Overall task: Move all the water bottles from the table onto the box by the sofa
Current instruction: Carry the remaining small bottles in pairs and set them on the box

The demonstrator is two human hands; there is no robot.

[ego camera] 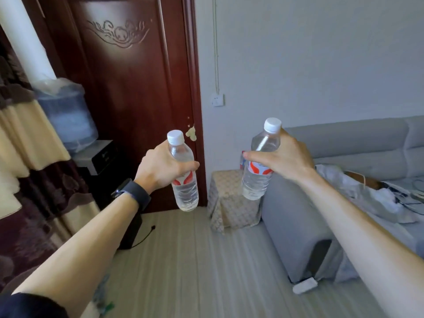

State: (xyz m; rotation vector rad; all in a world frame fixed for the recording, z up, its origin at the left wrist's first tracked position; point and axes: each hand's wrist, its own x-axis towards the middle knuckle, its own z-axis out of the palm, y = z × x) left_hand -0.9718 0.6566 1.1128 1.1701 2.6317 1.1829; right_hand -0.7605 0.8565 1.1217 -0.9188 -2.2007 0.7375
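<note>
Water bottles are both in the air at mid-frame, with the desk out of view. The left-hand bottle sits in the left hand and the right-hand bottle in the right hand. Each hand's fingers are wrapped tight round the bottle's upper body. Both bottles are nearly upright, caps up, long axis vertical. The cloth-covered box stands right of centre, between the door frame and the sofa arm, below and beyond the hands. The right-hand bottle hangs over the box's right edge in the picture, so that hand looks nearer. The left-hand bottle is off to the box's left. A red label on the box, mostly hidden, may be another bottle.
</note>
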